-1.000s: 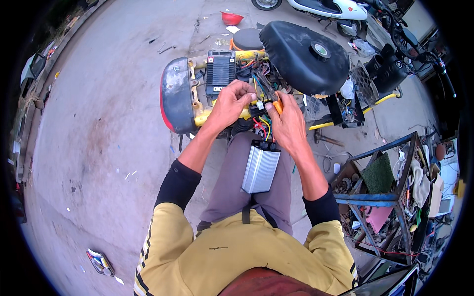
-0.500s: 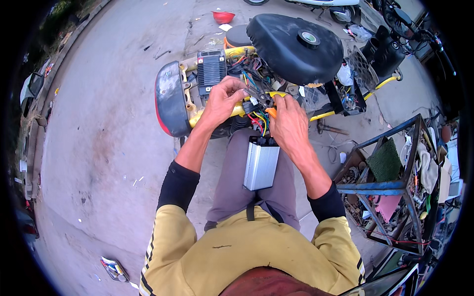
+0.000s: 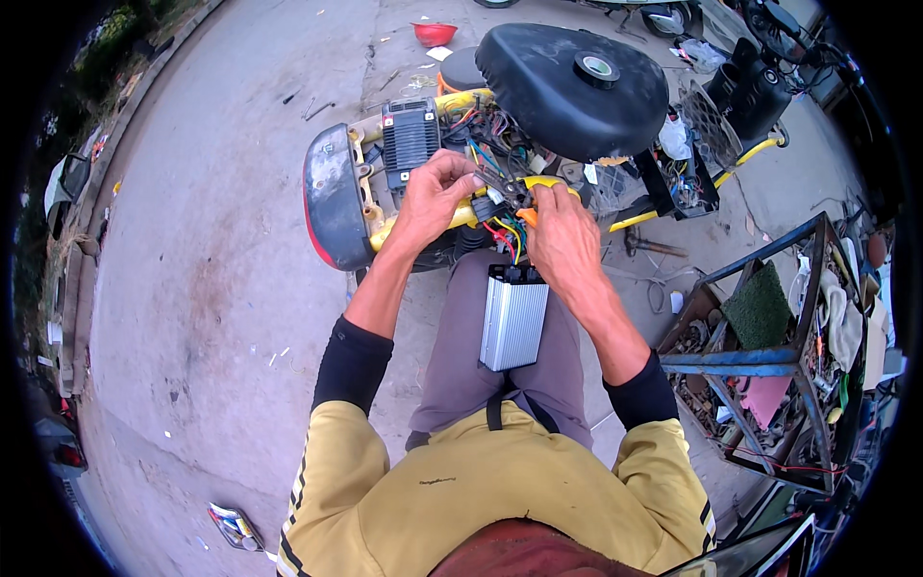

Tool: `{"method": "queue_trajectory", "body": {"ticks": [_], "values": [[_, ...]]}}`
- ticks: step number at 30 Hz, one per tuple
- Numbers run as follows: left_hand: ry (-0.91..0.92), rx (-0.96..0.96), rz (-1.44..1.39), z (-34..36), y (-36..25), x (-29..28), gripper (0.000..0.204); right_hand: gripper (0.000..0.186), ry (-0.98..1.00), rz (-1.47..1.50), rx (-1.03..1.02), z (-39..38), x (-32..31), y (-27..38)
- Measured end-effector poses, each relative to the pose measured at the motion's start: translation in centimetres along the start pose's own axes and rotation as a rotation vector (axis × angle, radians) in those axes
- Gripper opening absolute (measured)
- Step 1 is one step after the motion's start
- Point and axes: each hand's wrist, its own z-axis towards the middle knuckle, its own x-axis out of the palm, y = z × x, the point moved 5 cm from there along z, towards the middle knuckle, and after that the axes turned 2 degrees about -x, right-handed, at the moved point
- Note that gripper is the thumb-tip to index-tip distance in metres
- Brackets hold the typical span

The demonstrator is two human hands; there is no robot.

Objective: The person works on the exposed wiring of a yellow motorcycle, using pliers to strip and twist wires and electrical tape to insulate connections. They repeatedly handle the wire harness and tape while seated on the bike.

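Over the yellow vehicle frame (image 3: 383,234), my right hand (image 3: 565,233) grips pliers (image 3: 517,198) with orange-and-yellow handles. The jaws point left, toward the fingertips of my left hand (image 3: 435,200). Thumb and forefinger of that hand are pinched on something small and dark by the jaws; I cannot make out what it is. Coloured wires (image 3: 507,236) run below the pliers to a silver finned controller box (image 3: 514,322) resting upright between my thighs. Beyond my hands, more tangled wires (image 3: 490,135) lie inside the frame.
A black tank-shaped cover (image 3: 577,91) sits over the frame's right part, and a black finned box (image 3: 411,135) on its left. At right stands a metal rack (image 3: 735,363) of tools and scraps. A hammer (image 3: 657,247) and red bowl (image 3: 435,35) lie on the ground.
The view has shifted slightly, moving the surroundings a little in the picture. Both hands and the pliers keep nearly the same position.
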Motion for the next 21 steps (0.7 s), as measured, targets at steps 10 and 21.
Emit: {"method": "queue_trajectory", "body": {"ticks": [10,21], "values": [[-0.018,-0.043,-0.032,0.0,0.2,0.0,0.011,0.026,0.078,-0.050,0.054,0.3,1.3,-0.9],[-0.013,0.057,0.059,-0.2,0.0,0.3,0.009,0.012,-0.093,-0.145,-0.015,0.3,0.6,-0.1]]}}
